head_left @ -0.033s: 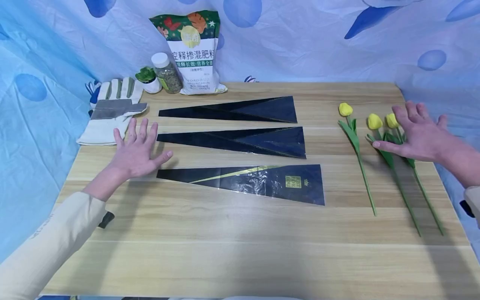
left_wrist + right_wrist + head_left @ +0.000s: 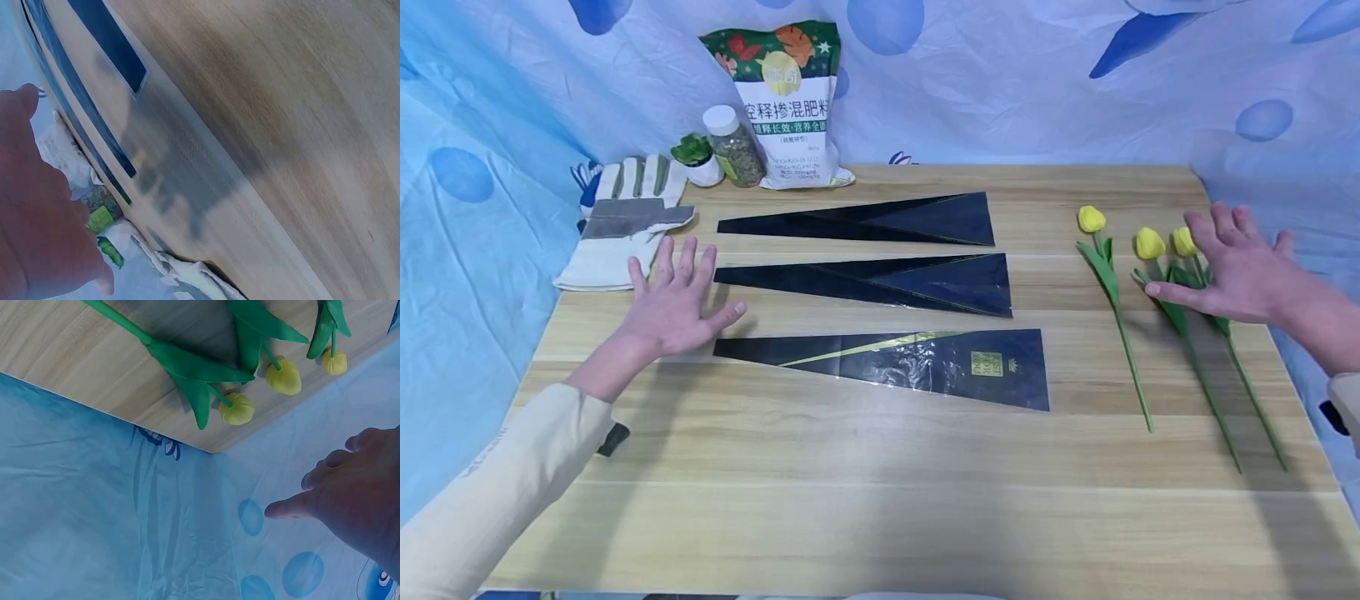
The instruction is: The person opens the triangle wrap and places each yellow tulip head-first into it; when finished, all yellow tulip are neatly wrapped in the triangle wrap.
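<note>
My left hand (image 2: 673,304) hovers with fingers spread above the table, near the narrow ends of three long black flower sleeves. The nearest sleeve (image 2: 925,367) has a gold stripe and gold print; the middle sleeve (image 2: 880,283) and far sleeve (image 2: 872,218) are plain dark with folded-looking panels. On the right, my right hand (image 2: 1247,271) is held spread over two yellow artificial tulips, overlapping one bloom (image 2: 1184,242) in the head view. The other bloom (image 2: 1149,243) shows beside the thumb. A third tulip (image 2: 1112,292) lies to their left. Both hands hold nothing.
At the back left are white-and-grey work gloves (image 2: 625,218), a small potted plant (image 2: 703,171), a white-capped jar (image 2: 737,150) and an upright fertilizer bag (image 2: 793,125). A small dark object (image 2: 613,439) lies beside the left sleeve cuff. Blue patterned cloth (image 2: 1037,92) hangs behind the table.
</note>
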`<state>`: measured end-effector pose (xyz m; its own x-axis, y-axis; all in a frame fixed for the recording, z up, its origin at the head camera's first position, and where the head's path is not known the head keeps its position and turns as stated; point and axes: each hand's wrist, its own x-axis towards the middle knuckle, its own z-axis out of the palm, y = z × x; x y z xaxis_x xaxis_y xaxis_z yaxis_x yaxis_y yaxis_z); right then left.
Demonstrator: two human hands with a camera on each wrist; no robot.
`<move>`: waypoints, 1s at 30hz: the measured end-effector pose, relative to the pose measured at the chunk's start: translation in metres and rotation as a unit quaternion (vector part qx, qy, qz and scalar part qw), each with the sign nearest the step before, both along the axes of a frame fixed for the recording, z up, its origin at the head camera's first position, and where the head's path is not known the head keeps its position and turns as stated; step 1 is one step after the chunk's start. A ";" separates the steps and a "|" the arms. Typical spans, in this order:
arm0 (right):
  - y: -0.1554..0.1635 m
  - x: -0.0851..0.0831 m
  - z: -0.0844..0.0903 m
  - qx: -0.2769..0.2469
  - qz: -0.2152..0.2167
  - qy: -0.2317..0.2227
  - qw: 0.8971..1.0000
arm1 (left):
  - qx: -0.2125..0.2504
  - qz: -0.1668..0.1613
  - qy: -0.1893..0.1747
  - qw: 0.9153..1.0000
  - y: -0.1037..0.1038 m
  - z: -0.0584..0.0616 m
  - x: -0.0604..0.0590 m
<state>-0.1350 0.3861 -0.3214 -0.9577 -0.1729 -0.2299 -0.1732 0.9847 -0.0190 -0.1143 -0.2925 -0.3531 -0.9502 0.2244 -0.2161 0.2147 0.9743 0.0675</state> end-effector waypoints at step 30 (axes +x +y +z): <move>-0.138 -0.084 -0.052 -0.411 -0.017 0.021 0.911 | 0.245 -0.029 -0.007 0.969 0.225 -0.037 -0.147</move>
